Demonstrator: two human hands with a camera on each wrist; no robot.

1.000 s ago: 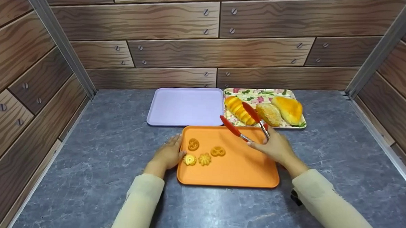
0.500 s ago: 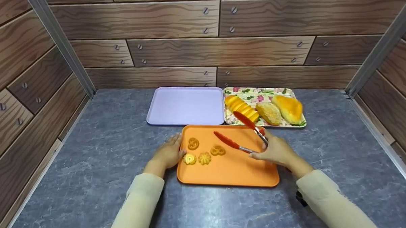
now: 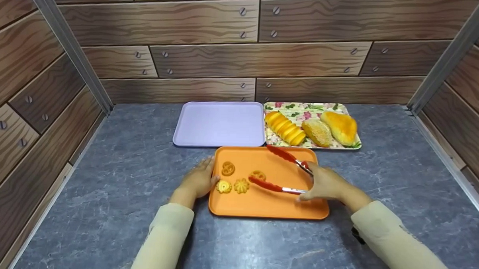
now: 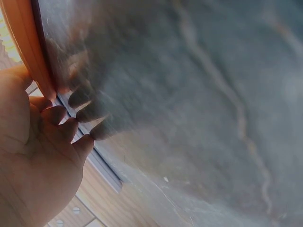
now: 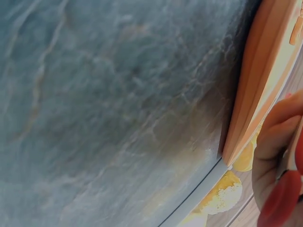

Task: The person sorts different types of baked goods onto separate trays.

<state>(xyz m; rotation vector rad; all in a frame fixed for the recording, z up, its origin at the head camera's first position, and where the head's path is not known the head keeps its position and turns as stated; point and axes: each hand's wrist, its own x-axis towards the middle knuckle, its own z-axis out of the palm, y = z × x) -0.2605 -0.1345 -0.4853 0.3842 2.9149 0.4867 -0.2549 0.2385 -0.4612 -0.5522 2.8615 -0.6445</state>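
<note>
My right hand (image 3: 328, 183) holds red-tipped metal tongs (image 3: 280, 189) over the orange tray (image 3: 269, 207), their arms spread wide. The lower tip overlaps a pretzel-shaped cookie (image 3: 259, 173) in the head view, with nothing between the tips. Another pretzel-shaped cookie (image 3: 228, 168), a flower-shaped cookie (image 3: 241, 186) and a round swirled cookie (image 3: 223, 186) lie at the tray's left. My left hand (image 3: 199, 179) rests against the tray's left edge, thumb at the rim and fingers extended along the outside. In the right wrist view, curled fingers (image 5: 277, 127) show around the tongs' handle.
Behind the orange tray stands a bare lilac tray (image 3: 220, 124). To its right, a floral tray (image 3: 292, 108) carries a sliced-looking loaf (image 3: 285, 128), a seeded bun (image 3: 317, 133) and a golden triangular bread (image 3: 340, 128). Wood-patterned walls (image 3: 210, 60) enclose the grey tabletop (image 3: 134, 166).
The tongs have come down and toward me, from in front of the floral tray to over the orange tray's cookies, still spread. My left hand has stayed put.
</note>
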